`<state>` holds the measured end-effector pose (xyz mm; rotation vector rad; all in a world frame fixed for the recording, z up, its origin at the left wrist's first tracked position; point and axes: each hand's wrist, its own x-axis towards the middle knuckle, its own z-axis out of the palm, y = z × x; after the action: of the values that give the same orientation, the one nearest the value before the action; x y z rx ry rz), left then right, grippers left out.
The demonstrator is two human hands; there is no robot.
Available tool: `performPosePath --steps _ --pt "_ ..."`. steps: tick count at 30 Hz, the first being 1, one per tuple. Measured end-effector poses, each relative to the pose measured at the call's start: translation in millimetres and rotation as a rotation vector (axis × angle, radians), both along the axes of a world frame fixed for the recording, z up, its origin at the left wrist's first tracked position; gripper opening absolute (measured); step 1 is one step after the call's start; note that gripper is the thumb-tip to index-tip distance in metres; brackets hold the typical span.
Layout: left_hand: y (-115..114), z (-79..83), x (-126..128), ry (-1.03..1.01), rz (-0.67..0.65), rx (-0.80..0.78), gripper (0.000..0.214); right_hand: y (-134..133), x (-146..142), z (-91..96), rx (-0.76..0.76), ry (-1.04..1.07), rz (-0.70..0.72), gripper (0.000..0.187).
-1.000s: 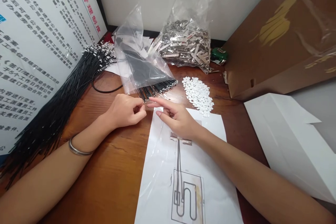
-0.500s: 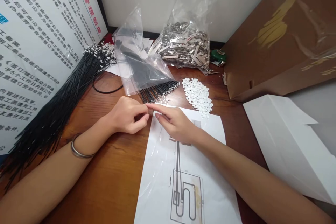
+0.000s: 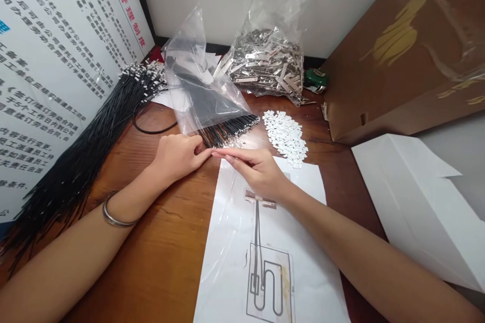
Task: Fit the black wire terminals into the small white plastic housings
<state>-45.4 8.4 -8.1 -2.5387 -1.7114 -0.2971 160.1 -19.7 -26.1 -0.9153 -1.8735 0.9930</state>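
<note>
My left hand (image 3: 178, 156) has curled fingers, its thumb reaching right toward the other hand. My right hand (image 3: 263, 171) is closed in a pinch, index finger and thumb together, over the top of a printed sheet (image 3: 227, 262). The fingertips of both hands meet just in front of a clear plastic bag (image 3: 185, 106). Whatever they pinch is too small or too hidden to make out. Black cords with metal ends (image 3: 231, 128) stick out of that bag, right behind the fingertips. A pile of small white pieces (image 3: 286, 136) lies behind my right hand.
Behind stands a clear bag of flat metal parts (image 3: 265, 68), beside a green tape measure (image 3: 316, 81). A long bundle of black cords with white ends (image 3: 87, 146) leans at the left against a printed board (image 3: 49, 50). On the right are a brown box (image 3: 379, 60) and white folded card (image 3: 413, 202).
My left hand has turned, its thumb now stretched toward my right fingertips. My right hand has shifted slightly up, with thumb and index finger closer together.
</note>
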Motion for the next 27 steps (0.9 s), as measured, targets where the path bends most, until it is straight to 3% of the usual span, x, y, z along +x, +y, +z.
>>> performPosePath --steps 7,11,14,21,24,27 --pt "1.5 2.6 1.8 0.016 0.133 -0.019 0.052 1.8 -0.2 -1.7 0.278 0.057 0.066 0.031" --pt "1.6 2.5 1.3 0.003 0.136 0.004 0.044 1.4 -0.5 -0.5 0.327 0.089 0.041 0.03" --pt "0.4 1.1 0.1 -0.044 0.018 0.052 0.04 0.5 -1.7 -0.3 0.399 0.129 -0.05 0.032" --pt "-1.6 -1.0 -0.4 -0.17 -0.345 0.272 0.035 -0.2 -4.5 -5.0 0.516 0.233 -0.417 0.037" --pt "-0.2 -3.2 -1.6 -0.184 -0.494 0.262 0.037 -0.6 -4.8 -5.3 0.534 0.216 -0.44 0.036" --pt "0.1 -4.5 -2.3 -0.142 -0.537 0.181 0.041 -1.7 -4.6 -4.3 0.539 0.196 -0.426 0.036"
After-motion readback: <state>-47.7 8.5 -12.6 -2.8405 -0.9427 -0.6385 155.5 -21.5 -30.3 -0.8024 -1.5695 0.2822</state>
